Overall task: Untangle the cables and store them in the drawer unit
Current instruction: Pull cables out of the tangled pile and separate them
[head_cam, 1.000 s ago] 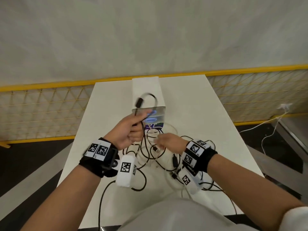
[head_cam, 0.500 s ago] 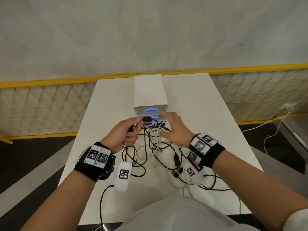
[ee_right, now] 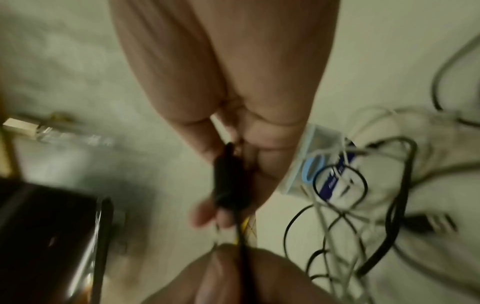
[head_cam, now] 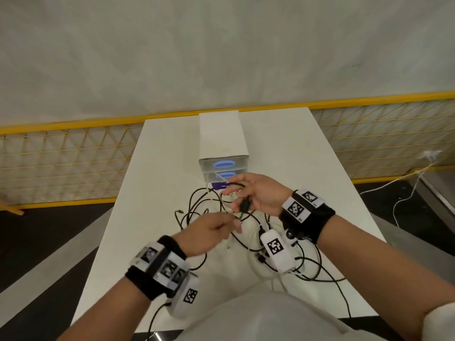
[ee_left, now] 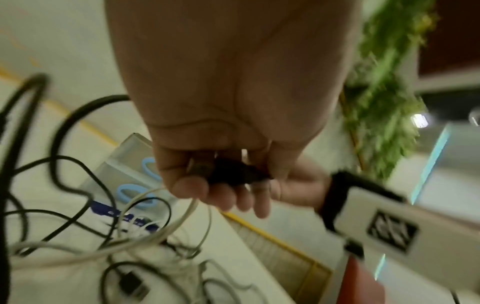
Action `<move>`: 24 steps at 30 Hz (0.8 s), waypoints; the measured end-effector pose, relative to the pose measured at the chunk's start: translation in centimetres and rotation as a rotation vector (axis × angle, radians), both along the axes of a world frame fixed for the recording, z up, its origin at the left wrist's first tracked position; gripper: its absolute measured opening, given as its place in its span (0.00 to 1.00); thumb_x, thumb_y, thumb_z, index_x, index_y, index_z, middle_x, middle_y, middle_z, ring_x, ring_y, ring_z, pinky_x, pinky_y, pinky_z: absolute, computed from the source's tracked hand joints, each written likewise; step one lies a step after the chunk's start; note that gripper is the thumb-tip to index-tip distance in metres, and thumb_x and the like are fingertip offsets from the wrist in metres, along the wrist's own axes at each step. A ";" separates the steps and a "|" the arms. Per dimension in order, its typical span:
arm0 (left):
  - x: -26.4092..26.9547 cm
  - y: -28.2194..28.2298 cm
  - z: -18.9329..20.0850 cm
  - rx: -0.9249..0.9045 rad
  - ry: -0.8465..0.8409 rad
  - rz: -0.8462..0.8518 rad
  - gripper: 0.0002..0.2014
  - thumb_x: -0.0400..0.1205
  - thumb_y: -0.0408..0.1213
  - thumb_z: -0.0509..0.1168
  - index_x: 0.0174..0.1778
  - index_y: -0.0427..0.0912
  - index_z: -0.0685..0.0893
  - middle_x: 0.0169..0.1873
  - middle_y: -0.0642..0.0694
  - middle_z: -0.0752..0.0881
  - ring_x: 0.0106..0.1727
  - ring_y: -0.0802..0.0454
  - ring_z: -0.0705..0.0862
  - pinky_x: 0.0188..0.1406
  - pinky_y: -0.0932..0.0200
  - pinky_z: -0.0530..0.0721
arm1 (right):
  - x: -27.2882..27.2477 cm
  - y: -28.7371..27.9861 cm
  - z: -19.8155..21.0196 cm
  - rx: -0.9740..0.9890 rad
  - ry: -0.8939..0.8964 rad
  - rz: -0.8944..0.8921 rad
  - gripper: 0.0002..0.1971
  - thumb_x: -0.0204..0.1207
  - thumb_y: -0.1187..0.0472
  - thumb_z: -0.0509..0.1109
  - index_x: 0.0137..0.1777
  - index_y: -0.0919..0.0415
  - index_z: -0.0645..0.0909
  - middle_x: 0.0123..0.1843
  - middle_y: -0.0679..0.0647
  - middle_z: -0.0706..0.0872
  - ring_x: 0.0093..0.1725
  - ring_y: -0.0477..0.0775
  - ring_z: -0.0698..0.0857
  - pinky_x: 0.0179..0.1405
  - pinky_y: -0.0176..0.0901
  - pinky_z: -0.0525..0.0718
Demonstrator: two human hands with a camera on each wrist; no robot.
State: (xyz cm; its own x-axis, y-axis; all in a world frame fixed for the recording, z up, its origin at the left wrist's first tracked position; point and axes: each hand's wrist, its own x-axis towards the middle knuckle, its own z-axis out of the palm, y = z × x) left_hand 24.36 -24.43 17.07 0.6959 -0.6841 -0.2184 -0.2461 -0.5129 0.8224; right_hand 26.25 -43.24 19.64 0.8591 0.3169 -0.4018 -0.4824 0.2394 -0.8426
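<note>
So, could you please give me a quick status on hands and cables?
Right hand grips black plug. Left hand pinches its cable below. Rest of tangle on table, drawer unit shut.

Translucent plastic drawer unit (head_cam: pixel 224 166) on a smooth matt white table (head_cam: pixel 295 153).

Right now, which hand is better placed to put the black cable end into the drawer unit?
Right. The right hand already holds the black plug and is nearest the drawer unit; the left hand pinches the cable farther back.
</note>
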 end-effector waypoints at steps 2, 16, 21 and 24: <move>-0.8 -0.1 -1.3 -0.041 -0.278 0.099 0.14 0.87 0.46 0.58 0.47 0.43 0.86 0.36 0.56 0.79 0.38 0.64 0.78 0.44 0.63 0.76 | 0.1 -0.4 -0.2 -0.118 -0.066 -0.038 0.15 0.79 0.78 0.54 0.59 0.65 0.75 0.47 0.61 0.86 0.16 0.47 0.74 0.18 0.36 0.75; -0.6 2.3 -5.4 -0.317 -0.179 0.561 0.11 0.80 0.55 0.56 0.42 0.52 0.75 0.46 0.52 0.83 0.50 0.56 0.80 0.51 0.65 0.76 | 0.2 -2.2 -2.2 -0.209 -0.018 -0.278 0.17 0.74 0.79 0.50 0.44 0.63 0.78 0.35 0.60 0.85 0.17 0.46 0.62 0.17 0.31 0.61; 0.8 0.1 -3.2 -0.158 0.024 0.235 0.20 0.86 0.50 0.57 0.36 0.40 0.80 0.33 0.47 0.82 0.34 0.59 0.78 0.43 0.62 0.76 | 0.7 -2.6 -2.2 -0.171 -0.029 -0.307 0.16 0.75 0.78 0.51 0.44 0.61 0.77 0.39 0.61 0.86 0.20 0.48 0.66 0.19 0.34 0.65; 3.0 0.8 -1.5 -0.058 -0.190 0.308 0.24 0.83 0.60 0.51 0.36 0.47 0.82 0.34 0.60 0.84 0.38 0.62 0.79 0.47 0.58 0.75 | 0.8 -4.3 -2.9 -0.785 -0.270 -0.219 0.13 0.74 0.74 0.57 0.50 0.56 0.74 0.56 0.58 0.83 0.44 0.53 0.80 0.40 0.39 0.76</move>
